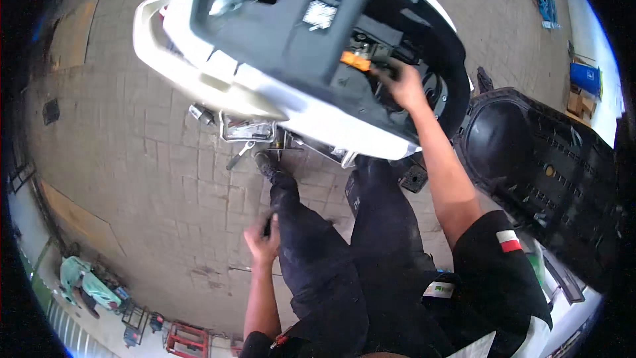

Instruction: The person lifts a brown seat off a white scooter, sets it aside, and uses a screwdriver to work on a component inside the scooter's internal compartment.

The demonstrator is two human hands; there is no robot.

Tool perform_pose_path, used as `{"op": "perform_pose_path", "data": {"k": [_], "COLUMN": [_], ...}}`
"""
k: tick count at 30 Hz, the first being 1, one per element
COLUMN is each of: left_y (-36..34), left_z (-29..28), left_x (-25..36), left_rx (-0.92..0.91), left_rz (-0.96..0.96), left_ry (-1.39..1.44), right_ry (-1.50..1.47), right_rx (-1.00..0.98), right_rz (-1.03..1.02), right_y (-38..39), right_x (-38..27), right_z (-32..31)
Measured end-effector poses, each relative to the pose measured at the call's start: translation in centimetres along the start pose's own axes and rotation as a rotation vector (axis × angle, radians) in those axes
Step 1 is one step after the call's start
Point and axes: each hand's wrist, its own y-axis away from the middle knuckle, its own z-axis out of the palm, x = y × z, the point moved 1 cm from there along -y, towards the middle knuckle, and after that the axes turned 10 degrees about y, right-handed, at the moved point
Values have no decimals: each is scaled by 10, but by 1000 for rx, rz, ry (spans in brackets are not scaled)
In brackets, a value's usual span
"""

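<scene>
Your right hand (401, 86) adjoins an orange block (356, 61) in the glossy scooter (311, 107); its grip and your left hand's (264, 241) are indeterminable.

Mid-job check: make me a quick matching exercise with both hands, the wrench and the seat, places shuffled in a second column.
Column one:
1. Right hand
2. Left hand
3. Wrench
4. Seat

Column two:
A. on the paving
B. black, at the picture's right
C. inside the white scooter
D. beside the left leg

Pairs: 1-C, 2-D, 3-A, 4-B
</scene>
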Motion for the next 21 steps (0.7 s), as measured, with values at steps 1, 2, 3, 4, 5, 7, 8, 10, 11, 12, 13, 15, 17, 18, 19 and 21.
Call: {"op": "perform_pose_path", "data": {"k": [1,2,3,4,5,7,8,10,11,12,13,15,17,18,19,21], "left_y": [10,20,31,41,48,58,67,95,109,121,134,154,155,157,159,159], "left_z": [-13,-25,-42,-59,-77,-112,-130,-165,-178,-188,-195,-192,-174,-164,-154,-137], "left_x": [-15,-31,-49,-75,-89,-115,-126,-153,-160,-168,-173,-180,-163,-158,-156,-156], "left_rx": [5,-57,-113,-175,-176,-306,-314,-286,-251,-249,-255,-296,-342,-351,-363,-379], "left_rz": [-3,-51,-108,-93,-103,-346,-383,-411,-437,-457,-460,-547,-511,-471,-432,-409], "left_ry": [3,32,53,-1,-8,-89,-113,-161,-193,-215,-228,-198,-232,-151,-69,-124], "right_ry": [-11,-67,-162,59,91,-326,-308,-269,-243,-103,29,29,-49,-76,-101,-44], "right_rx": [54,137,130,201,347,451,533,614,608,606,595,501,319,188,56,25], "right_rz": [104,56,107,116,85,314,254,232,253,114,-28,-128,-128,-91,-52,-72], "right_y": [19,34,56,71,84,111,123,150,163,176,187,210,232,240,249,260], "right_x": [-16,-11,-31,-39,-44,-65,-77,-101,-114,-125,-133,-149,-146,-143,-136,-106], "right_z": [-5,-1,-5,-14,-20,-22,-17,-1,13,26,42,72,103,116,126,145]}}
